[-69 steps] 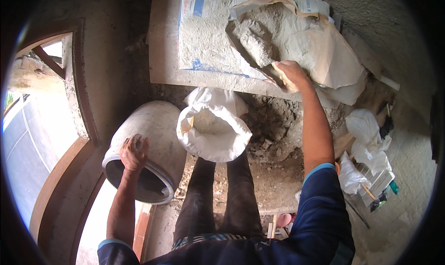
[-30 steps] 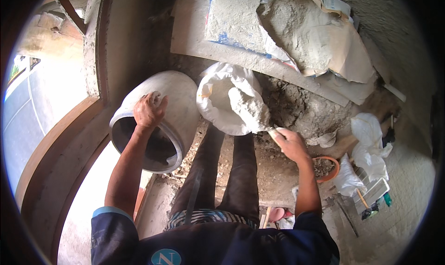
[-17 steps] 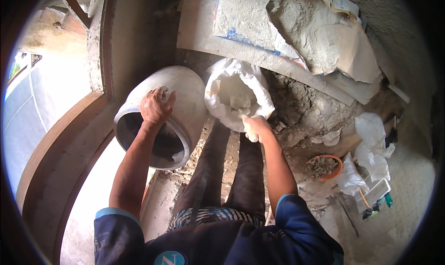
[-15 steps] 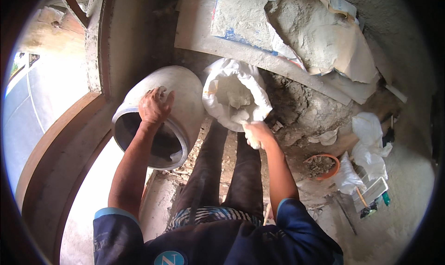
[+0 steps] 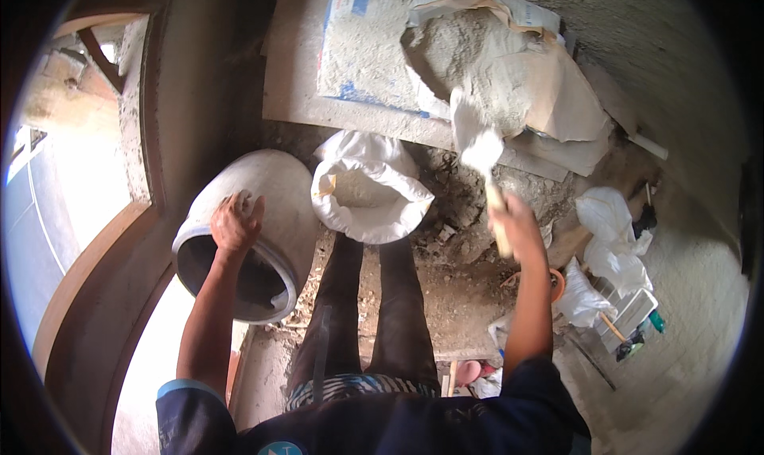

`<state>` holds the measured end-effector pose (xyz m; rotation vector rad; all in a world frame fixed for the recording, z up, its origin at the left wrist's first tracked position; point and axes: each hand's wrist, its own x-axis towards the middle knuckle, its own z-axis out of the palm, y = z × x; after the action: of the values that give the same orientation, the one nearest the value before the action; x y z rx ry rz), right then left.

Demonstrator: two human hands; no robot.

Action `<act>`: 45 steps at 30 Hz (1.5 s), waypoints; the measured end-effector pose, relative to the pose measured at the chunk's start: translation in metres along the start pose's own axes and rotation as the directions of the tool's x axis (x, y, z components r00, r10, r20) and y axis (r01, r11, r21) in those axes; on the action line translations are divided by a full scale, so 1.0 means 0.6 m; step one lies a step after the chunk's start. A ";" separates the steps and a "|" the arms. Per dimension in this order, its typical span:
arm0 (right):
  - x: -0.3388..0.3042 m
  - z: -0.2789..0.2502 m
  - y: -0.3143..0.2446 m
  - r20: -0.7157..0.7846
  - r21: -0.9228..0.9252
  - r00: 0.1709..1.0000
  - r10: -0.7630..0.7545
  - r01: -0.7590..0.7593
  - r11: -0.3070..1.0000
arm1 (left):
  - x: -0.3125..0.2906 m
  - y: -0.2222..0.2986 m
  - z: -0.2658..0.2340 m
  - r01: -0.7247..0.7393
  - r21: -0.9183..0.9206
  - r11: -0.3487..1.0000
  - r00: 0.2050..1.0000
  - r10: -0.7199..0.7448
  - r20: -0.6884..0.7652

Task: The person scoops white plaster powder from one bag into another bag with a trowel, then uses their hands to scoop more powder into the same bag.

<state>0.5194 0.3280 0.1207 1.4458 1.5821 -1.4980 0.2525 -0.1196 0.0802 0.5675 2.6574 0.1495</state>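
My left hand (image 5: 236, 222) lies on the outer wall of a grey-white bucket (image 5: 278, 180), fingers apart. The bucket is tipped, its dark mouth turned toward me. My right hand (image 5: 517, 222) is closed round the pale handle of a trowel (image 5: 481, 148), partly smeared by motion. The trowel's bright blade points away from me, at the near side of a torn paper bag (image 5: 569, 105) holding grey powder (image 5: 458, 45). Between the bucket and the trowel stands a white sack (image 5: 415, 208), its rim rolled down and pale powder inside.
An orange bowl (image 5: 557, 285) is partly hidden behind my right forearm. White plastic bags (image 5: 609, 220) and a white frame (image 5: 646, 304) lie at the right. Rubble (image 5: 446, 192) covers the ground beside the sack. A wood-edged opening (image 5: 91, 256) is on the left.
My right hand has carried the trowel out of the white sack, right and away toward the paper bag. My left hand stays on the bucket. The whole view has shifted a little.
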 end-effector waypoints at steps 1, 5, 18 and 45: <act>0.049 -0.001 -0.027 -0.100 -0.099 0.995 -0.015 0.005 0.995 | -0.001 -0.004 -0.003 0.008 0.009 1.000 1.000 -0.008 0.001; 0.278 -0.015 -0.085 -0.462 -0.525 0.863 -0.203 -0.083 0.847 | 0.000 0.009 -0.010 0.012 0.012 1.000 1.000 -0.012 0.009; 0.527 0.060 -0.141 -0.444 -0.567 0.824 -0.351 0.046 0.823 | 0.006 0.008 -0.004 -0.053 -0.010 0.999 0.999 0.053 -0.007; 0.486 0.027 -0.094 -0.156 -0.023 0.948 -0.276 0.276 0.961 | 0.007 0.013 -0.008 -0.032 0.027 0.999 0.999 0.031 0.040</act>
<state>0.3774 0.4213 -0.1234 1.4178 1.9486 -1.5654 0.2497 -0.1109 0.0843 0.6150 2.6170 0.1105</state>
